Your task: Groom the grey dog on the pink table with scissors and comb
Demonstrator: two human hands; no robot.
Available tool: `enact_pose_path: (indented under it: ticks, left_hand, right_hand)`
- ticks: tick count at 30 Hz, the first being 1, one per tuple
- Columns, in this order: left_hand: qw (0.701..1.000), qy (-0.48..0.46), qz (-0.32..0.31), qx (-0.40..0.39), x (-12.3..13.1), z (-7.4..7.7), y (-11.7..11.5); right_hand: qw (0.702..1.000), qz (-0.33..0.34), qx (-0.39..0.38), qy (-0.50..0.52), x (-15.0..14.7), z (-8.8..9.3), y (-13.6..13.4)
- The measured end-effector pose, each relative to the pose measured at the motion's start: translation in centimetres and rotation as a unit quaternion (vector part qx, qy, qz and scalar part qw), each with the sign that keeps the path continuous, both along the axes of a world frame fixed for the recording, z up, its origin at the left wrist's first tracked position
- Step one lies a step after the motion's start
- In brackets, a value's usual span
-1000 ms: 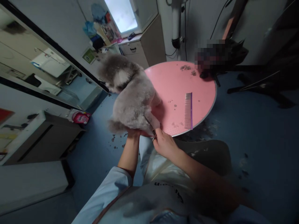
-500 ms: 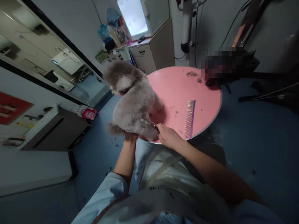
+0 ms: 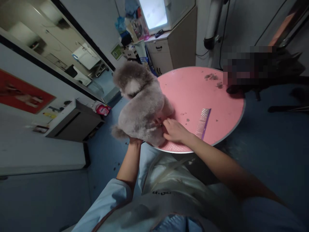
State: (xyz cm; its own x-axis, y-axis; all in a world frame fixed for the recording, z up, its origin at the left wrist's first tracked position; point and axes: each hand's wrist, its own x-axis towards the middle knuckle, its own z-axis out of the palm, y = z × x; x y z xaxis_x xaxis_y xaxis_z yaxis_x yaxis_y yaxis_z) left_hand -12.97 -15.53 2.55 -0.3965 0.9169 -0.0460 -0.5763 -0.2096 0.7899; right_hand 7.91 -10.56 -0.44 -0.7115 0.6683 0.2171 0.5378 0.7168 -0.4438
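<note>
A small grey curly-coated dog (image 3: 141, 108) stands at the near left edge of a round pink table (image 3: 227, 96), facing away from me. My left hand (image 3: 135, 140) reaches up under its rump and grips the hindquarters; fur hides most of the fingers. My right hand (image 3: 174, 130) is closed and pressed against the dog's hind flank, with the small tips of scissors (image 3: 159, 123) barely showing at the fur. A purple-spined metal comb (image 3: 203, 123) lies on the table just right of that hand.
Clumps of cut fur (image 3: 211, 76) lie on the far part of the table, and clippings dot the blue floor (image 3: 113, 167). A grey cabinet (image 3: 173, 48) stands behind the table, a low dark unit (image 3: 74, 124) at the left. A dark shape sits at the right.
My right hand has moved up from the dog's lower hind leg to its flank. My left hand keeps its hold under the rump. My view has shifted, so the table sits further right.
</note>
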Motion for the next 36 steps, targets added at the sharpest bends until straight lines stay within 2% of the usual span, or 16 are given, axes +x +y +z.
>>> enact_pose_path:
  ticks: [5,9,12,14,17,19,22,24,27,31,36]
  left_hand:
    - [1.0,-0.002,0.005,0.019,-0.2,-0.3,0.0]
    - [0.999,0.002,0.019,0.033,-0.1,-0.2,0.0]
    - [1.0,-0.001,0.003,0.025,0.2,0.2,0.0]
    - [1.0,-0.003,-0.009,0.013,0.4,0.4,0.0]
    - [1.0,-0.022,0.008,0.002,0.4,0.5,0.0]
    - [0.999,-0.033,0.017,-0.005,0.3,0.5,0.0]
    - [0.999,-0.036,-0.007,-0.006,0.3,0.5,-0.1]
    - [0.999,-0.03,-0.016,0.002,0.4,0.6,-0.1]
    - [0.999,-0.039,0.006,-0.001,0.6,0.7,-0.1]
    - [0.996,-0.078,0.014,-0.036,0.4,0.3,-0.1]
    - [0.998,-0.069,-0.005,0.005,-0.1,-0.6,0.0]
  right_hand:
    - [0.999,-0.019,-0.035,-0.012,-0.5,0.1,0.8]
    - [1.0,0.008,-0.008,0.008,-0.7,-0.2,1.2]
    - [1.0,-0.012,-0.022,0.018,-0.8,-0.6,1.4]
    - [0.999,-0.012,-0.029,0.023,-0.9,-0.7,1.4]
    - [0.999,0.007,-0.011,0.029,-1.1,-0.6,1.1]
    - [1.0,-0.003,-0.02,0.024,-1.2,-0.4,1.0]
    - [0.999,-0.023,-0.043,0.02,-1.1,-0.2,0.7]
    - [0.999,-0.011,-0.032,0.022,-1.0,-0.2,0.5]
    - [1.0,-0.009,-0.018,0.016,-1.0,0.0,0.2]
    - [0.999,-0.031,-0.033,0.005,-1.1,0.2,-0.1]
    - [1.0,-0.03,0.002,-0.002,-1.1,0.6,-0.4]
